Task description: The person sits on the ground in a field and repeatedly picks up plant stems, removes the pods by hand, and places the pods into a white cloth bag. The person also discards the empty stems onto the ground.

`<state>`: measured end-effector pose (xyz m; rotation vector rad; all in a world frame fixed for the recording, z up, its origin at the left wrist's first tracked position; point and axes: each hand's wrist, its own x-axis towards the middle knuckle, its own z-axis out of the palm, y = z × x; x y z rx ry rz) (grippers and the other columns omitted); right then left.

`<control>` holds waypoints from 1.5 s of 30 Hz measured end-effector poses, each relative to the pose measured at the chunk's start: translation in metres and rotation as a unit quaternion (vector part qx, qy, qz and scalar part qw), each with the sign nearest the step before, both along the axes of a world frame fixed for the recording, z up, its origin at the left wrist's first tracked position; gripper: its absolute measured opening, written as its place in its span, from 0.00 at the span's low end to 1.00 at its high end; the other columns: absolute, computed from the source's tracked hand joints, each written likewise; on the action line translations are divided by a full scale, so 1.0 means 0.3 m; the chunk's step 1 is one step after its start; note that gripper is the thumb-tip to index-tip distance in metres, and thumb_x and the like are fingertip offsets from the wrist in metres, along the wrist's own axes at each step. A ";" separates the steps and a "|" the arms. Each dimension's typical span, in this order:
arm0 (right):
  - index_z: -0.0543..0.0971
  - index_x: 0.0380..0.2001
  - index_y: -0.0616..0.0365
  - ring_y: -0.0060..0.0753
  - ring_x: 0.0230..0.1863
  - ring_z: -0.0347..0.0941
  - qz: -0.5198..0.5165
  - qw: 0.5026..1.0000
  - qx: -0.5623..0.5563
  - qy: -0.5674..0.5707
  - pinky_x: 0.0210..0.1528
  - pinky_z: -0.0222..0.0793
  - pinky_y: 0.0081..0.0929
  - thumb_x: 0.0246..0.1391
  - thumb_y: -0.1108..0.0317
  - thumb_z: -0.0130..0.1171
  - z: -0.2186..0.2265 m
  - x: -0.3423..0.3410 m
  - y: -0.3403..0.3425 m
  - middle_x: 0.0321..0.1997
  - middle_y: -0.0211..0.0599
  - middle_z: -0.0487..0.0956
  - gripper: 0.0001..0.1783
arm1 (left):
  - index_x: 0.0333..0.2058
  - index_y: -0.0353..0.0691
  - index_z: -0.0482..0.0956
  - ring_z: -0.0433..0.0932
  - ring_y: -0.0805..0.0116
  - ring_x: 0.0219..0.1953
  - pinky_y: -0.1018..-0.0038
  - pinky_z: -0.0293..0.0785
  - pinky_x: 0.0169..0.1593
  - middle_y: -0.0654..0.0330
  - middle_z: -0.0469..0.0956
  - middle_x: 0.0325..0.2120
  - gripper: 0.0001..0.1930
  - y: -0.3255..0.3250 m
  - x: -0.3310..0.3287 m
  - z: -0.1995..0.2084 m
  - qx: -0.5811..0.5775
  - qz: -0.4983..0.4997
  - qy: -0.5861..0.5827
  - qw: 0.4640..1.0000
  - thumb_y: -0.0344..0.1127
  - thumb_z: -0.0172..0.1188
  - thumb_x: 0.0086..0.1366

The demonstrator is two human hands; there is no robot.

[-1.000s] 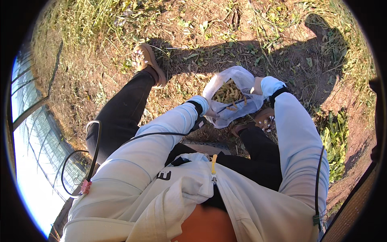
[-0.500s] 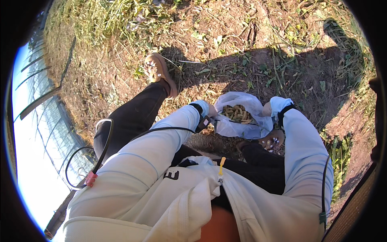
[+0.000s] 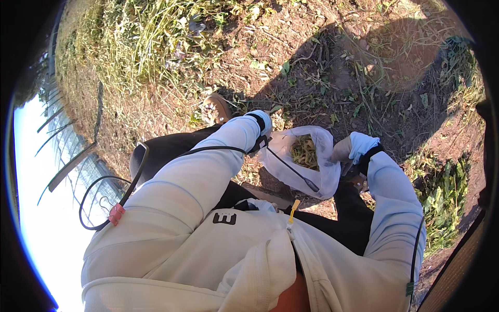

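Note:
A translucent white plastic bag [image 3: 325, 143] hangs with its mouth spread in front of me, low between my legs. Inside lie many yellow-green, pod-like pieces [image 3: 305, 152]. My right hand [image 3: 341, 150] is closed on the bag's right rim, its fingers partly hidden by the plastic. Up by the bag's far left corner is my left hand [image 3: 276, 118], mostly covered by its pale blue cuff [image 3: 258, 120]; whether its fingers grip the bag does not show. A black cable [image 3: 292, 170] with a thick end dangles from the left wrist across the bag's near side.
Dry soil [image 3: 249, 57] with scattered stalks and leaves surrounds me. Thick green plants [image 3: 156, 41] lie at the far left, with more greenery [image 3: 444, 203] at the right. My brown left shoe [image 3: 215, 108] is ahead, and a framed, sheeted structure [image 3: 86, 166] stands on the left.
My left hand has moved up and away from the bag's left side. The bag has tilted, its near side hanging lower, and the cable now dangles over it. My legs have bent more.

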<state>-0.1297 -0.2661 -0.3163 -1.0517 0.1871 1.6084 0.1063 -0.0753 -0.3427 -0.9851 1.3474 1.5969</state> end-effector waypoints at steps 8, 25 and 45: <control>0.67 0.58 0.56 0.34 0.51 0.74 -0.234 0.971 0.036 0.034 0.56 0.69 0.37 0.60 0.56 0.53 0.030 0.084 0.216 0.54 0.38 0.76 0.27 | 0.44 0.44 0.82 0.78 0.53 0.42 0.66 0.72 0.50 0.54 0.80 0.43 0.23 -0.093 0.157 0.056 0.078 -0.097 -0.034 0.992 0.51 0.61 0.54; 0.79 0.38 0.64 0.53 0.41 0.75 -0.070 0.843 -0.492 -0.204 0.46 0.67 0.41 0.50 0.53 0.49 0.473 0.334 0.521 0.40 0.52 0.80 0.25 | 0.42 0.42 0.82 0.80 0.57 0.38 0.66 0.73 0.44 0.54 0.82 0.38 0.21 0.076 0.433 0.311 -0.279 -0.107 -0.011 0.954 0.50 0.60 0.56; 0.77 0.41 0.66 0.52 0.46 0.73 -0.018 0.714 -0.655 -0.247 0.48 0.67 0.40 0.52 0.51 0.48 1.046 0.641 0.645 0.43 0.54 0.79 0.27 | 0.40 0.45 0.83 0.80 0.54 0.39 0.65 0.78 0.40 0.57 0.82 0.39 0.16 0.389 0.715 0.971 -0.461 0.115 -0.197 0.858 0.40 0.61 0.52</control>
